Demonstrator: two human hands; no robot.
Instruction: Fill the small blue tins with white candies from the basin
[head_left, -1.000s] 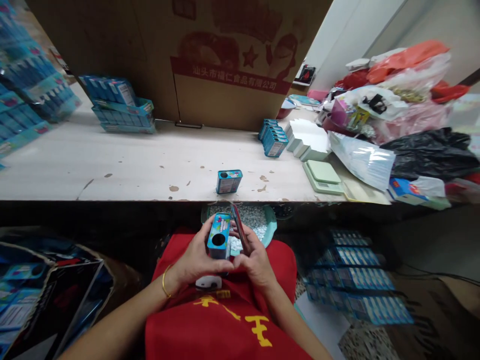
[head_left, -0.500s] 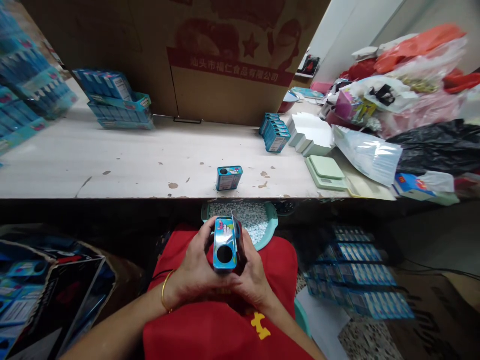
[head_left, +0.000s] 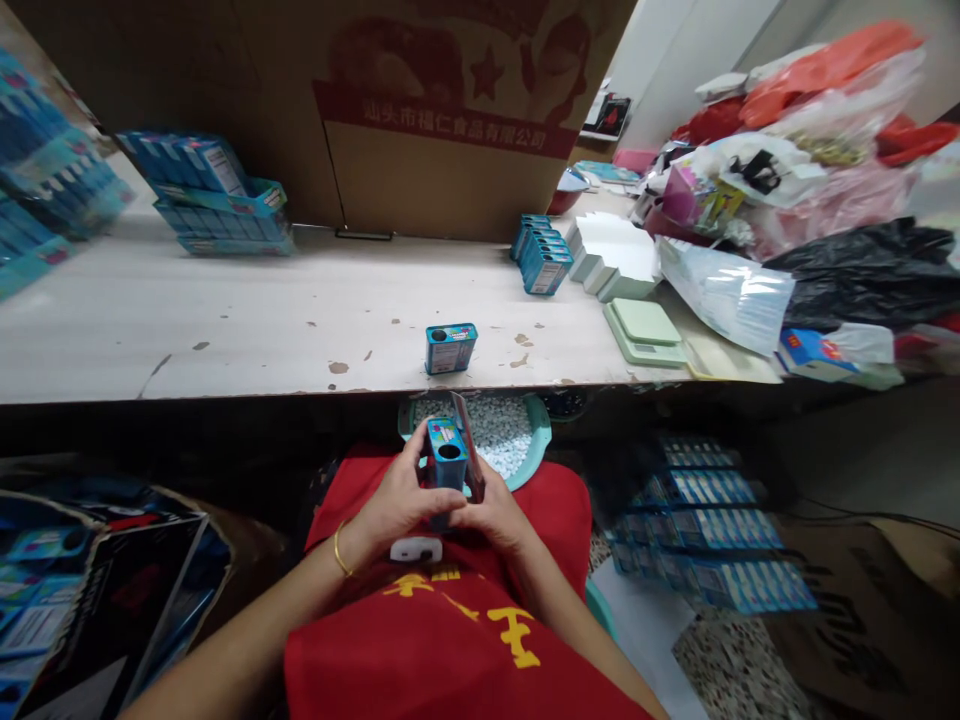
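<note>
My left hand is wrapped round a small blue tin with a round dark hole in its top. My right hand grips a thin, flat, card-like piece, seen almost edge-on at the tin's right side; its exact kind is unclear. Both hands are over my lap, thumbs close together. Just beyond them is a turquoise basin of small white candies. Another blue tin stands upright near the table's front edge.
On the white table stand a row of blue tins, white card stacks and a pale green scale. A large carton rises behind. Packed trays are left; plastic bags right. An open box of tins sits lower left.
The held tin has tilted so more of its side shows, and the hands have moved slightly up and away from my body. A white object on my lap has come into view. The camera view has shifted slightly.
</note>
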